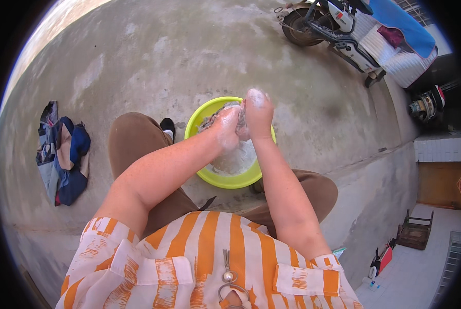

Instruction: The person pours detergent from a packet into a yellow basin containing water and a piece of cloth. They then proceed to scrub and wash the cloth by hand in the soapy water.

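Between my knees a lime-yellow plastic basin (230, 181) rests on the concrete floor, holding cloudy, sudsy water (234, 160). Wet greyish cloth (211, 121) is bunched over the basin's far part. My left hand (227, 125) grips the cloth, with lather on its back. Beside it, my right hand (259, 114) is closed on the same cloth near the basin's far right rim, its knuckles white with foam. Both hands are close together, and they hide much of the cloth.
A pile of dark blue, grey and beige clothes (66, 158) lies on the floor at left. At upper right stands a white electric scooter (331, 34) with a silver quilted cover (392, 50). A wooden stool (415, 230) is at lower right, beside a red object (385, 258).
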`<act>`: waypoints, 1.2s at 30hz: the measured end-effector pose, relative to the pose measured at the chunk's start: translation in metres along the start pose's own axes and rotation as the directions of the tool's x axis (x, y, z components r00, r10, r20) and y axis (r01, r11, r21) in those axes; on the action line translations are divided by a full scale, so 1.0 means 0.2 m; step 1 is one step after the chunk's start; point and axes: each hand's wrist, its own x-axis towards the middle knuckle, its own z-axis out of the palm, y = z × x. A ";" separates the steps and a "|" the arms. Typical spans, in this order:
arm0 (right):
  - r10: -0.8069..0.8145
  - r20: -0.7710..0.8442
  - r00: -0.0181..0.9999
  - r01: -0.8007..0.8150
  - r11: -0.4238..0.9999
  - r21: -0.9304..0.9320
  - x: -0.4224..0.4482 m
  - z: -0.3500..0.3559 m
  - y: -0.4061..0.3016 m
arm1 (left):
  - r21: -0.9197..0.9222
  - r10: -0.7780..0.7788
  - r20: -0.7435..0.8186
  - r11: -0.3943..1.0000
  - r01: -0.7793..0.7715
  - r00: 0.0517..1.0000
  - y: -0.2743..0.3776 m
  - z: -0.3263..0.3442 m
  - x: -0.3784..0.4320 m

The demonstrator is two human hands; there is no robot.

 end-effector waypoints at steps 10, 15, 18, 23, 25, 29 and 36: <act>0.198 0.017 0.980 -0.199 0.978 0.068 0.08 -0.05 0.07 | -0.085 0.043 0.088 0.996 -0.036 0.995 -0.04 0.01 -0.03; -0.699 0.047 0.714 0.629 0.610 -0.483 -0.29 0.16 -0.18 | -0.005 -0.073 -0.002 0.997 0.073 0.997 0.13 -0.14 0.07; -0.279 0.092 0.956 0.292 0.937 -0.190 -0.18 0.06 -0.02 | -0.011 0.058 -0.145 0.998 -0.060 0.988 -0.02 -0.07 0.05; -0.146 -0.027 0.989 0.139 0.975 -0.174 0.04 0.02 0.13 | -0.025 0.039 -0.100 0.999 -0.042 0.994 -0.06 0.01 -0.02; -0.416 0.007 0.909 0.402 0.875 -0.269 -0.10 0.08 0.04 | -0.022 -0.001 -0.069 1.000 -0.001 0.998 0.02 -0.03 -0.01; -0.389 0.055 0.920 0.388 0.880 -0.275 -0.21 0.07 -0.09 | 0.029 -0.034 -0.178 0.999 0.040 0.983 0.07 -0.01 -0.05; -0.417 -0.005 0.909 0.404 0.882 -0.242 -0.07 0.06 -0.02 | -0.023 -0.006 -0.054 1.000 0.005 0.999 0.05 0.02 -0.07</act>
